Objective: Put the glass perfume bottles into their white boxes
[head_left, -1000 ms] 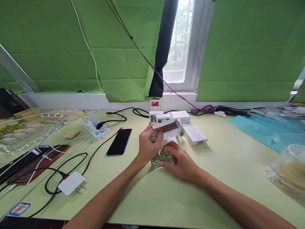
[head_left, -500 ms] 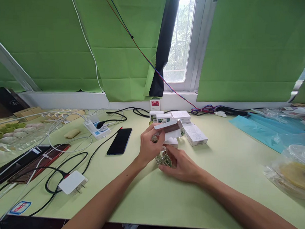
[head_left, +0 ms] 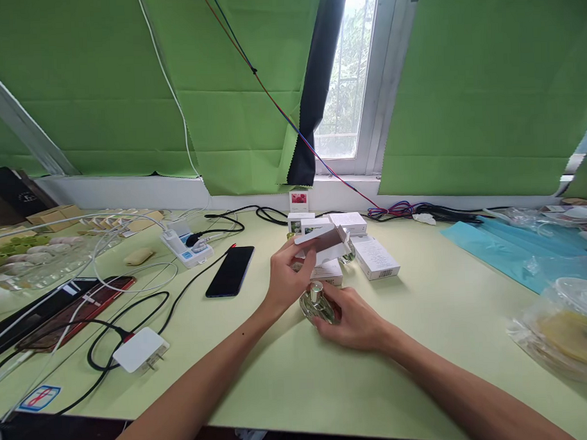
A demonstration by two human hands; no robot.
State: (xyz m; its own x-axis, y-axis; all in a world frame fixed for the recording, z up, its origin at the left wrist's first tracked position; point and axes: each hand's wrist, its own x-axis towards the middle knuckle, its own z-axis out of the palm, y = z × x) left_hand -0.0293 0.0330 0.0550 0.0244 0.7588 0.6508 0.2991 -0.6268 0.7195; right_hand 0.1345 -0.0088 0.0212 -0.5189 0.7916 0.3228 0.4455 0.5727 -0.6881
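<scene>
My left hand (head_left: pixel 288 271) is closed around a small white carton (head_left: pixel 327 239). The carton is tilted, with an open end and flap facing right and its brownish inside showing. Just below it, my right hand (head_left: pixel 355 317) grips a clear glass perfume bottle (head_left: pixel 316 306) with a shiny cap, upright near the table surface. Some right fingers are hidden behind the bottle. Beyond my hands, several white boxes stand close together, among them a flat printed box (head_left: pixel 376 257) on the right. Another glass bottle (head_left: pixel 346 251) shows partly behind the carton.
Left of my hands lies a black phone (head_left: pixel 230 271). Farther left are a power strip (head_left: pixel 186 247), a white charger (head_left: pixel 141 350) and loose cables. Blue sheeting (head_left: pixel 497 248) and a bagged plastic container (head_left: pixel 571 329) occupy the right side.
The carton has shifted slightly left and tilted. My right thumb has slid right along the perfume bottle, so more of its glass body shows.
</scene>
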